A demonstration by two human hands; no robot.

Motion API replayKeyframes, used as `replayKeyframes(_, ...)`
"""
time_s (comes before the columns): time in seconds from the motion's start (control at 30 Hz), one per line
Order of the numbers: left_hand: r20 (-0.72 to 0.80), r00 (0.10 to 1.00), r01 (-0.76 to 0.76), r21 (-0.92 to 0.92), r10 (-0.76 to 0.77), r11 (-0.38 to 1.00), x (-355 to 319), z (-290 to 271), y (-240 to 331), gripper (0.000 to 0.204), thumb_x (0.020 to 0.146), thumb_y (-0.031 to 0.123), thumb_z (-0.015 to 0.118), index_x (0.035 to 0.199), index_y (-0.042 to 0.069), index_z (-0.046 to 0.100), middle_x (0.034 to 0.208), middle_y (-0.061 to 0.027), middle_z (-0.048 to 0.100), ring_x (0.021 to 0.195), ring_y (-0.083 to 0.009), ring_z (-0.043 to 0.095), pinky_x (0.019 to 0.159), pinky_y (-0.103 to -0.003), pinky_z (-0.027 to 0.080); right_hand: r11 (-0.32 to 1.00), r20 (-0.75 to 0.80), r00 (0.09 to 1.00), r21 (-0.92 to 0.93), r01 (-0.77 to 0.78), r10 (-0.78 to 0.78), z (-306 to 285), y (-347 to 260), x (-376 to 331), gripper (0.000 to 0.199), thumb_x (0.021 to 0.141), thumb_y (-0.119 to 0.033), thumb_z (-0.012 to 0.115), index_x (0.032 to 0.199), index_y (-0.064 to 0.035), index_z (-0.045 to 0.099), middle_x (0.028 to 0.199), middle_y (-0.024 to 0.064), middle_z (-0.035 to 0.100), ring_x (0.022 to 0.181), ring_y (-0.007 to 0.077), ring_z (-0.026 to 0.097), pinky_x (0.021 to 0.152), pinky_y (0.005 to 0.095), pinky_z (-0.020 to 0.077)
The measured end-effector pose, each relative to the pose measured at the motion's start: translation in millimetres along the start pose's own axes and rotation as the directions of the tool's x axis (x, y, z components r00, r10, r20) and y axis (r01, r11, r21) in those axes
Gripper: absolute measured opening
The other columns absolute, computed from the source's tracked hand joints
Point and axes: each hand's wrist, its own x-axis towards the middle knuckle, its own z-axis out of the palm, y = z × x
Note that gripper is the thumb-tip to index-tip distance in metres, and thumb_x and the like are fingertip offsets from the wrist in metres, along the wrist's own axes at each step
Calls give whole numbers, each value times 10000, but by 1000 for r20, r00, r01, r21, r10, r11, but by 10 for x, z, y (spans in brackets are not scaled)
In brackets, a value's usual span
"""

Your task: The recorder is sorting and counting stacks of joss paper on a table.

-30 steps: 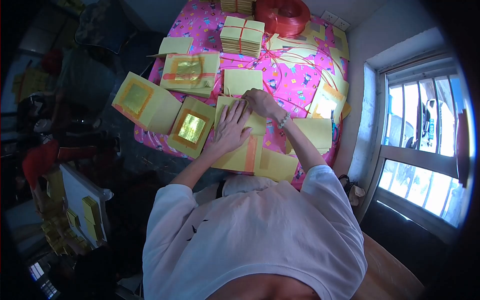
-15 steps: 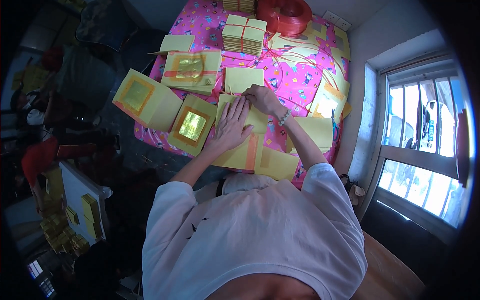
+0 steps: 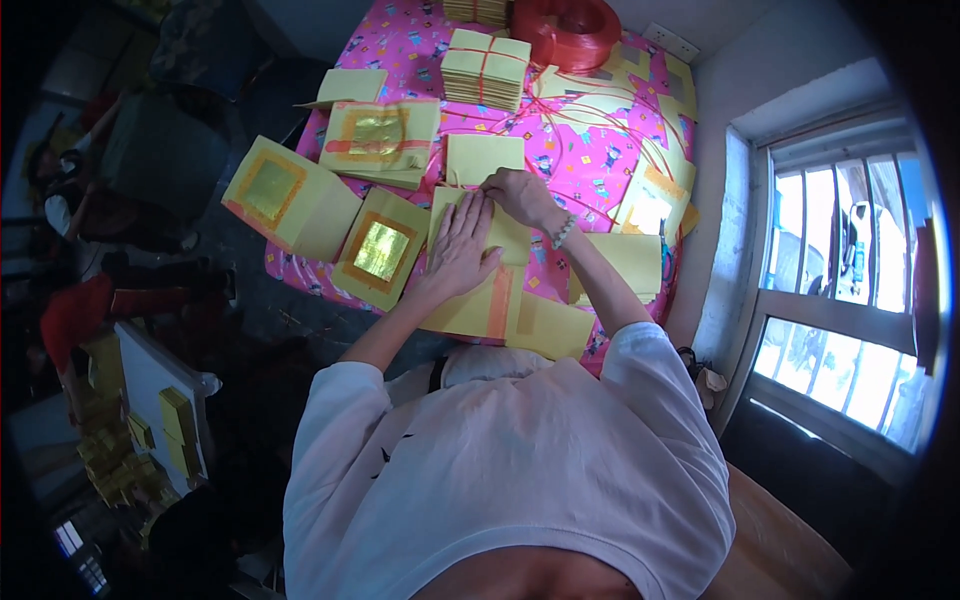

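Observation:
My left hand (image 3: 460, 248) lies flat with its fingers stretched out on a yellow paper sheet (image 3: 510, 242), pressing on its left part. At the sheet's far edge, close to the left fingertips, my right hand (image 3: 523, 198) is bent down with its fingers pinched together; what they grip is hidden. A small twisted end (image 3: 458, 182) shows just beyond the left fingertips. Farther off lies a yellow paper pad (image 3: 485, 158). Nearer to me, yellow sheets with an orange stripe (image 3: 498, 305) lie partly beneath my left forearm.
Yellow papers with gold foil squares (image 3: 380, 250) lie to the left. At the back are a tied paper stack (image 3: 486, 70) and a red coil of plastic cord (image 3: 567, 35), with loose strands. Another stack (image 3: 622, 262) lies under my right forearm. A barred window (image 3: 845, 240) is at right.
Both hands stay at almost the same place on the yellow sheet. The whole view has shifted very slightly. Far left, a person in the background has changed posture a little.

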Motion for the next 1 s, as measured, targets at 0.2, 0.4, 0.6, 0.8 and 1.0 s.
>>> replayKeyframes(0.2, 44, 999, 26, 15, -27, 1000, -33, 46, -62, 787, 849, 379, 495, 1420, -37, 149, 1477, -216, 170, 1391, -325, 126, 1114, -483, 101, 992, -33, 997, -102, 67, -71, 163, 86, 75, 200, 792, -187, 556, 922, -128, 696, 863, 109, 666, 848, 276, 636, 740, 383, 512)
replayKeyframes(0.4, 33, 999, 9, 52, -11, 999, -3, 85, -81, 774, 852, 388, 482, 1412, -42, 165, 1469, -219, 189, 1385, -330, 137, 1112, -485, 114, 996, 44, 999, -79, 33, -30, 127, 80, 84, 200, 822, -184, 565, 965, -95, 673, 923, 99, 653, 895, 276, 616, 778, 369, 497)
replayKeyframes(0.6, 21, 1000, -14, 50, 12, 999, 23, 128, -87, 763, 858, 399, 466, 1395, -66, 186, 1456, -233, 209, 1379, -341, 145, 1111, -490, 116, 998, 32, 999, -61, 29, -27, 73, 70, 20, 210, 834, -184, 560, 983, -77, 662, 946, 106, 646, 895, 287, 612, 778, 375, 496)
replayKeyframes(0.8, 55, 998, -5, 18, 4, 1000, -3, 185, -198, 759, 863, 414, 458, 1399, -53, 190, 1468, -225, 174, 1383, -344, 122, 1107, -503, 107, 997, -241, 968, -40, 62, -70, -121, -181, -309, 212, 823, -159, 587, 1008, -62, 618, 907, 123, 610, 852, 306, 604, 761, 389, 493)
replayKeyframes(1.0, 78, 996, -38, -140, 49, 989, 35, 271, -434, 742, 845, 378, 489, 1410, -9, 202, 1484, -194, 154, 1386, -350, 99, 1107, -499, 89, 995, -93, 994, -91, 43, -52, -92, -368, -948, 272, 760, -225, 667, 987, -90, 605, 941, 92, 574, 952, 265, 562, 790, 383, 481)
